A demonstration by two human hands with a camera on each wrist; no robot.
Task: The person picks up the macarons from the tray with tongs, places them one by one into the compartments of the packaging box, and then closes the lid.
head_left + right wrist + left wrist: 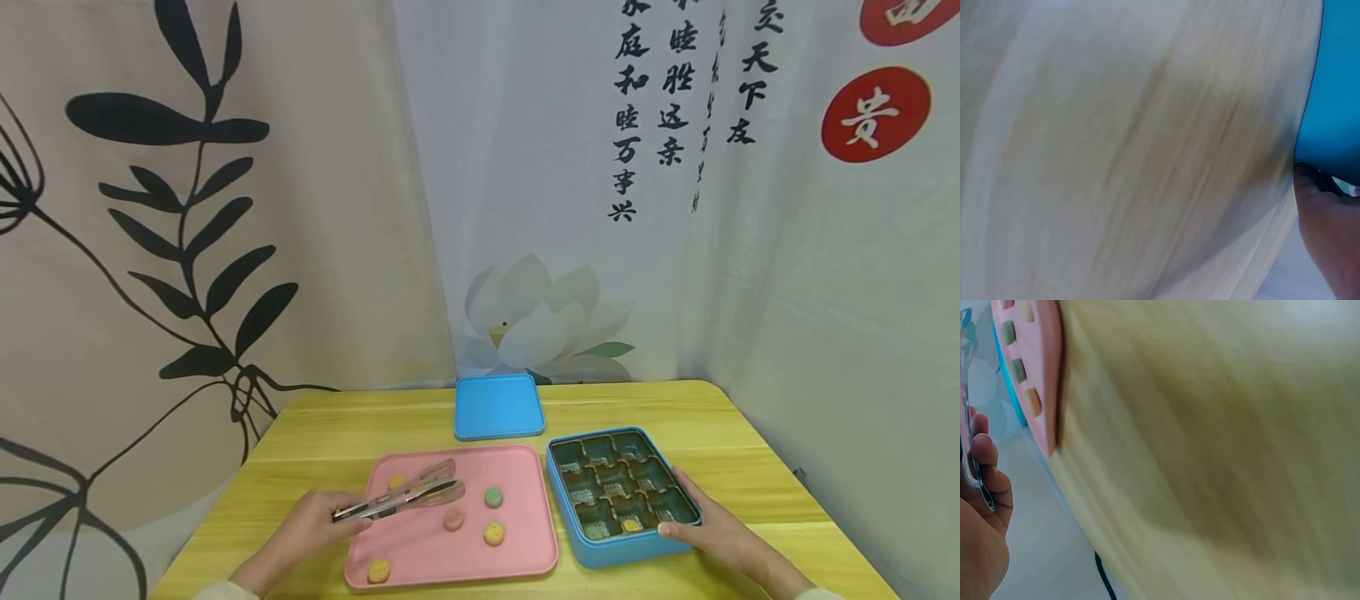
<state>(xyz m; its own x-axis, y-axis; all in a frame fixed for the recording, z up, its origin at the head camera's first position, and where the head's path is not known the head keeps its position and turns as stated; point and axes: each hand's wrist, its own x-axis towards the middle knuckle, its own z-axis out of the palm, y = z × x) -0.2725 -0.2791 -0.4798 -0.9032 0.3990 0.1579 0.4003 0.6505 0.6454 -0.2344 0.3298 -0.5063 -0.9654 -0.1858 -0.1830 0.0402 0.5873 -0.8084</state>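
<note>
My left hand [318, 521] grips a pair of tongs [405, 497] with clear tips, held above a pink tray [427, 567]. On the tray lie small round cookies: a green cookie [492, 497], a pink cookie [453, 519] and several yellow ones, with one yellow cookie [378, 571] in the near left corner. To the tray's right stands a blue box [573, 521] with a dark insert of small compartments. A green cookie [596, 531] sits in its front left compartment, a yellow one [632, 525] in the front middle. My right hand [716, 529] holds the box's near right corner, thumb on the rim.
A light blue lid [499, 407] lies flat at the back of the wooden table [330, 425], behind the tray. Printed curtains [360, 208] hang at the back and sides. In the left wrist view a black cable [1105, 575] shows past the table edge.
</note>
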